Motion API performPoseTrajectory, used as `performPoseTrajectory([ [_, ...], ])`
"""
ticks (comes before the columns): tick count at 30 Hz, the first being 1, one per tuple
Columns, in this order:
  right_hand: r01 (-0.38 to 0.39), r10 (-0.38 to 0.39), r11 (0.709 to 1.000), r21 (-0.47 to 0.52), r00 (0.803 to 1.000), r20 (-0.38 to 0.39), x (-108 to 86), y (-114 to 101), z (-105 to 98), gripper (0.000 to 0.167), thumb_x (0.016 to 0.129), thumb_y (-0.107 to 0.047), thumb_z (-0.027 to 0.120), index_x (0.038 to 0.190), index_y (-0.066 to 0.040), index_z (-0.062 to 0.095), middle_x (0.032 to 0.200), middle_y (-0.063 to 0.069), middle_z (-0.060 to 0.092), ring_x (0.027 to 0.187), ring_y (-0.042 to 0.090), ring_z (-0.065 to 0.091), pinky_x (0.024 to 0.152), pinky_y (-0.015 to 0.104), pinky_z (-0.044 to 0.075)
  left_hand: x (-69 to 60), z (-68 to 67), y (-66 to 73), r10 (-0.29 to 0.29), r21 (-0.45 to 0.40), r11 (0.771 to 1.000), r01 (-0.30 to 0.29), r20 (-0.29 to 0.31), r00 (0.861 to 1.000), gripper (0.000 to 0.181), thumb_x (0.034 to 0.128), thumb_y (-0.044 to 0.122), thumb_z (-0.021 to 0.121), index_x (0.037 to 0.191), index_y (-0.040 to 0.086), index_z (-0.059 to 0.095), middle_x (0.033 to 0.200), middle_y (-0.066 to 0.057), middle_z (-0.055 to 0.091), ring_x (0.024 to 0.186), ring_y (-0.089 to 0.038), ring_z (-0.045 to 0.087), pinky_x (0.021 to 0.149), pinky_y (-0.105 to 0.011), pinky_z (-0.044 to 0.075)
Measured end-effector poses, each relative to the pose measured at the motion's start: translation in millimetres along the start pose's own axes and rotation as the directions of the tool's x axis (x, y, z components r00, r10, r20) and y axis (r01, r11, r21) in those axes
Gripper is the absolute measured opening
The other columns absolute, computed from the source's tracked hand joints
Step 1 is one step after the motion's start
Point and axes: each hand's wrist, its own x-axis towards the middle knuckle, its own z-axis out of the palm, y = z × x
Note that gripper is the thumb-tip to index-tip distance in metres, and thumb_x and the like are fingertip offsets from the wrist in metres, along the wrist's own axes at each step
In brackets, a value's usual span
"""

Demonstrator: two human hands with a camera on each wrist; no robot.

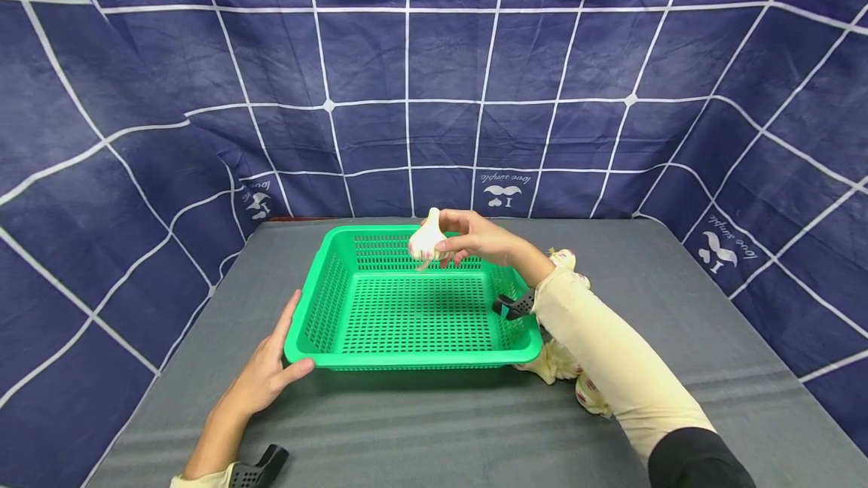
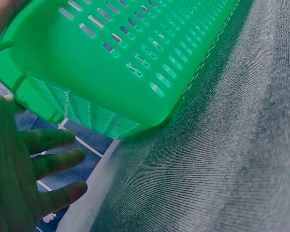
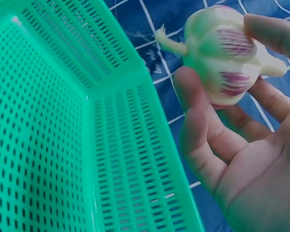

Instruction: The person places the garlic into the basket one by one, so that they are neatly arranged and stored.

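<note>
A garlic bulb (image 1: 427, 238) with purple streaks is pinched between the thumb and fingers of my right hand (image 1: 471, 238), above the back part of a green plastic basket (image 1: 414, 359). In the right wrist view the bulb (image 3: 227, 58) shows its stem and a root tuft, beyond the basket's wall (image 3: 130, 140). My left hand (image 1: 267, 371) lies at the basket's front left corner, thumb by the front rim and fingers stretched along the left side. The left wrist view shows these fingers (image 2: 58, 164) straight and spread beside the basket wall (image 2: 87, 72). The basket's visible floor holds nothing.
Several more garlic bulbs (image 1: 557, 360) lie on the grey cloth right of the basket, partly covered by my right forearm. Another bulb (image 1: 563, 258) shows behind that forearm. A dark blue curtain (image 1: 447, 66) with white lines encloses the table (image 1: 407, 435) at the back and sides.
</note>
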Motion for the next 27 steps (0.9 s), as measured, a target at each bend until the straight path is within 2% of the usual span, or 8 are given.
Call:
performPoseTrajectory([
  [4,0.003,-0.005,0.985,0.172,1.000,0.009,3.4,4,2,0.060,0.089,-0.007,0.066,0.141,0.006,0.041,0.114,0.014,0.058,0.075,0.030,0.066,0.061,0.030,0.052,-0.7,0.2,-0.9,-0.003,-0.002,1.000,0.003,0.001,1.000,0.102,0.0811,0.019,0.073,0.159,0.006,0.009,0.144,-0.035,0.040,0.131,0.006,0.035,0.104,-0.009,0.022],
  [6,-0.002,-0.002,0.977,0.213,1.000,0.017,6.3,6,3,0.062,0.091,-0.011,0.068,0.143,0.007,0.038,0.113,0.013,0.059,0.075,0.028,0.066,0.061,0.030,0.052,-0.7,0.1,-0.9,-0.008,-0.008,1.000,0.008,0.005,1.000,0.102,0.0809,0.018,0.073,0.160,0.007,0.009,0.146,-0.034,0.039,0.131,0.006,0.035,0.105,-0.009,0.022],
  [8,-0.018,0.016,0.977,0.212,1.000,0.009,9.8,7,6,0.055,0.093,-0.012,0.067,0.139,0.004,0.043,0.110,0.012,0.060,0.074,0.025,0.065,0.060,0.029,0.051,-0.5,0.0,-0.6,-0.011,-0.011,1.000,0.011,0.008,1.000,0.102,0.0810,0.018,0.073,0.160,0.008,0.008,0.147,-0.034,0.038,0.132,0.006,0.034,0.105,-0.009,0.022],
  [13,-0.072,0.076,0.994,0.081,0.996,-0.049,22.4,11,21,0.018,0.094,-0.005,0.063,0.112,-0.004,0.062,0.097,0.007,0.064,0.072,0.020,0.062,0.057,0.027,0.049,-0.8,-0.8,-0.2,-0.011,-0.005,1.000,0.011,0.005,1.000,0.102,0.0811,0.018,0.073,0.160,0.008,0.008,0.148,-0.033,0.035,0.133,0.005,0.033,0.105,-0.009,0.022],
  [16,-0.100,0.099,0.995,-0.009,0.993,-0.067,33.2,16,31,0.010,0.091,0.002,0.066,0.101,-0.002,0.065,0.088,0.008,0.066,0.074,0.024,0.063,0.059,0.029,0.050,-2.4,-1.4,0.4,-0.014,-0.002,1.000,0.014,-0.001,1.000,0.102,0.0808,0.018,0.073,0.160,0.009,0.009,0.148,-0.033,0.036,0.132,0.004,0.034,0.104,-0.009,0.022],
  [21,-0.137,0.132,0.978,-0.156,0.990,-0.038,48.4,23,48,0.022,0.087,0.009,0.065,0.108,0.003,0.064,0.087,0.009,0.066,0.085,0.037,0.064,0.067,0.035,0.054,-2.1,-2.1,2.8,-0.020,0.004,1.000,0.020,0.001,1.000,0.104,0.0802,0.018,0.074,0.160,0.010,0.009,0.150,-0.031,0.034,0.133,0.003,0.033,0.105,-0.010,0.022],
  [24,-0.148,0.154,0.967,-0.209,0.988,0.011,55.5,23,58,0.033,0.084,0.010,0.064,0.116,0.004,0.063,0.090,0.009,0.067,0.090,0.037,0.065,0.073,0.043,0.055,-0.6,-2.0,4.1,-0.014,0.010,1.000,0.014,0.004,1.000,0.104,0.0800,0.019,0.075,0.160,0.010,0.009,0.151,-0.030,0.034,0.133,0.002,0.033,0.105,-0.010,0.022],
  [27,-0.142,0.164,0.960,-0.241,0.984,0.074,63.3,21,69,0.036,0.084,0.010,0.064,0.120,0.003,0.062,0.092,0.010,0.069,0.089,0.030,0.067,0.077,0.046,0.055,0.7,-1.8,5.1,-0.010,0.007,1.000,0.010,0.002,1.000,0.105,0.0791,0.020,0.076,0.160,0.009,0.009,0.150,-0.029,0.037,0.132,0.002,0.035,0.105,-0.010,0.023],
])
